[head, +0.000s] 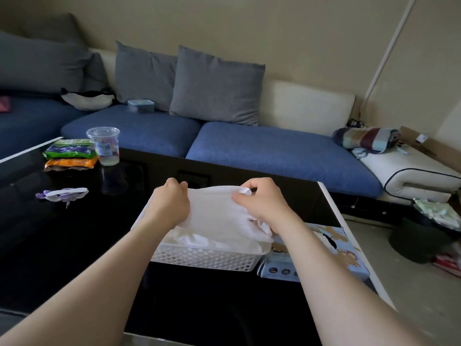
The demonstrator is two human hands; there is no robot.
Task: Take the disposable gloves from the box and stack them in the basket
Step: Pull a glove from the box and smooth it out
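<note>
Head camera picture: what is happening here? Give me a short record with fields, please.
Place: black glossy table in front of a blue sofa
Left hand: pinches the left end of a thin white glove
Right hand: pinches the glove's right end
Glove: held stretched above the basket
Basket: white, perforated wall, with a pile of gloves inside
Box: pale blue, just right of the basket
Also on table: clear plastic cup, snack packets

The shiny black tabletop (pixel 74 245) holds a white basket (pixel 204 259), with a blue box (pixel 349 258) just beside it on the right. Far left stands a clear cup (pixel 104 146) next to a green bag (pixel 69 148) and an orange bag (pixel 71 164). A small purple thing (pixel 62 194) lies nearer.
</note>
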